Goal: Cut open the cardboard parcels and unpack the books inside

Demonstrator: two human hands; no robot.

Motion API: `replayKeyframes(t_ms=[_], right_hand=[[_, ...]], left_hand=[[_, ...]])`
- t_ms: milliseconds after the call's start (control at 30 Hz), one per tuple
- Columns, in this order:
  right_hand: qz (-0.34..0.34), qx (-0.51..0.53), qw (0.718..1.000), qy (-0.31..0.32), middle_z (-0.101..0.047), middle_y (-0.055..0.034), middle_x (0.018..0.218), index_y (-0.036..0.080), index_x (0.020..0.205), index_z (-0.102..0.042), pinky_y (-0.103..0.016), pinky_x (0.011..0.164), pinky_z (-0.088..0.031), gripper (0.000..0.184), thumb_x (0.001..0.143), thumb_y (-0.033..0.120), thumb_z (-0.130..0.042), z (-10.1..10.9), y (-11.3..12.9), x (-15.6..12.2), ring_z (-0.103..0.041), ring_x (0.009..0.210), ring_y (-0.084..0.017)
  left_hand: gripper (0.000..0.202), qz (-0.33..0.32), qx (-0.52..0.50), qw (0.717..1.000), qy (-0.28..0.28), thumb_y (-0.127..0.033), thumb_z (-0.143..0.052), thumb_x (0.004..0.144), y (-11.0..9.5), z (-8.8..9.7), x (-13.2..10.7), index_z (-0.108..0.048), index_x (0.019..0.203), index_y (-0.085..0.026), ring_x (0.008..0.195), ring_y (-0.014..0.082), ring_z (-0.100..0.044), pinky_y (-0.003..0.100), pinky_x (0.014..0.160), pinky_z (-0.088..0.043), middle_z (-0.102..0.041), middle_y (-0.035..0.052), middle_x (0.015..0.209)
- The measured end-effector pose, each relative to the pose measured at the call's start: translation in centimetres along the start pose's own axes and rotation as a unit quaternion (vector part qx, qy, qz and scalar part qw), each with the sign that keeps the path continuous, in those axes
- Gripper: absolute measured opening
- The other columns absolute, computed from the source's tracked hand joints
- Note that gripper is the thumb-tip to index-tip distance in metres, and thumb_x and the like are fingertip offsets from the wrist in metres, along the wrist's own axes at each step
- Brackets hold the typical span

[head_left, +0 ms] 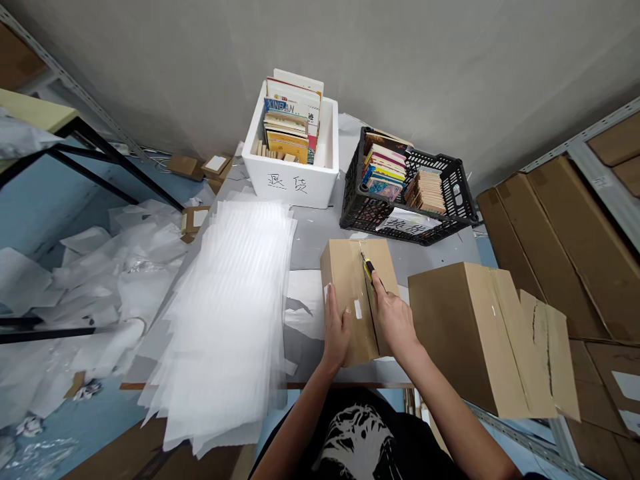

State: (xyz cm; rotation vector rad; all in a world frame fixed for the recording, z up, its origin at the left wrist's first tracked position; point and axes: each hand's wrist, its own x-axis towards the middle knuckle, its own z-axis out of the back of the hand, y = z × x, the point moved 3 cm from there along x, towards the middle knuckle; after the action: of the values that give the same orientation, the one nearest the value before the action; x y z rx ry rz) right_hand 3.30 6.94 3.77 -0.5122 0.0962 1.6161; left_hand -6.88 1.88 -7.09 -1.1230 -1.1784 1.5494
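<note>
A small cardboard box (346,280) sits between the hands, the left hand (336,331) pressed open against it, the right hand (394,320) closed around a yellow utility knife (369,269), tip held on the taped seam (362,257).

Foam box (290,180) of books at upper centre, plastic crate (353,213) just right of it, cardboard box (347,280) before the crate, larger carton (465,340) to its right, foam sheets (220,320) at lower left

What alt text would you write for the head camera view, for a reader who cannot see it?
A person's right hand holds a yellow-and-black utility knife on the taped seam of a brown cardboard box, the left hand steadying it, beside a pile of translucent white foam sheets and a white polystyrene box of books.
</note>
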Motion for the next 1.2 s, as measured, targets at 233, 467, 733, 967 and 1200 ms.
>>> replayKeyframes(t_ms=[233, 467, 733, 967, 1200], right_hand=[[-0.007, 0.027, 1.000, 0.004, -0.068, -0.0071, 0.079, 0.019, 0.150, -0.020, -0.022, 0.060, -0.045, 0.059, 0.094, 0.011, -0.037, -0.3, 0.3, -0.6, -0.066, 0.067, -0.015], [-0.008, -0.007, 1.000, 0.030, -0.068, -0.0071, 0.076, 0.020, 0.150, -0.024, -0.022, 0.056, -0.046, 0.062, 0.091, 0.007, -0.040, 0.0, 0.4, -2.3, -0.068, 0.065, -0.016], [0.011, -0.029, 0.999, 0.033, -0.066, -0.0025, 0.067, 0.023, 0.147, -0.032, -0.019, 0.046, -0.039, 0.065, 0.087, 0.004, -0.046, -2.2, -1.0, -9.5, -0.064, 0.054, -0.014], [0.029, -0.045, 0.998, 0.028, -0.064, -0.0001, 0.061, 0.026, 0.144, -0.038, -0.018, 0.042, -0.036, 0.077, 0.075, -0.006, -0.050, -4.2, -2.2, -14.5, -0.062, 0.048, -0.013], [0.036, -0.042, 0.998, -0.012, -0.062, 0.0010, 0.060, 0.027, 0.144, -0.040, -0.019, 0.039, -0.039, 0.079, 0.072, -0.006, -0.050, -6.8, -2.7, -17.7, -0.059, 0.043, -0.014]], left_hand=[[0.061, -0.001, -0.004, 1.000, -0.004, -0.027, -0.036, 0.094, -0.2, 0.0, 0.0, -0.015, 0.150, -0.022, 0.146, 0.0184, -0.014, 0.043, 0.120, -0.013, -0.018, 0.0068, 0.158], [0.061, 0.000, -0.012, 1.000, -0.004, -0.028, -0.036, 0.094, -0.3, 0.1, 0.0, -0.015, 0.150, -0.023, 0.146, 0.0176, -0.014, 0.042, 0.120, -0.012, -0.017, 0.0065, 0.159], [0.061, -0.002, -0.003, 1.000, -0.003, -0.027, -0.037, 0.093, -0.4, 0.2, 0.1, -0.015, 0.150, -0.021, 0.146, 0.0171, -0.013, 0.041, 0.121, -0.012, -0.017, 0.0069, 0.159], [0.062, 0.003, 0.007, 1.000, -0.009, -0.027, -0.039, 0.092, -0.5, 0.2, 0.3, -0.017, 0.150, -0.023, 0.146, 0.0179, -0.015, 0.041, 0.121, -0.013, -0.018, 0.0054, 0.158], [0.063, -0.008, 0.022, 1.000, -0.012, -0.031, -0.041, 0.092, -0.2, 0.3, 0.6, -0.016, 0.150, -0.028, 0.145, 0.0185, -0.017, 0.041, 0.121, -0.014, -0.019, 0.0016, 0.158]])
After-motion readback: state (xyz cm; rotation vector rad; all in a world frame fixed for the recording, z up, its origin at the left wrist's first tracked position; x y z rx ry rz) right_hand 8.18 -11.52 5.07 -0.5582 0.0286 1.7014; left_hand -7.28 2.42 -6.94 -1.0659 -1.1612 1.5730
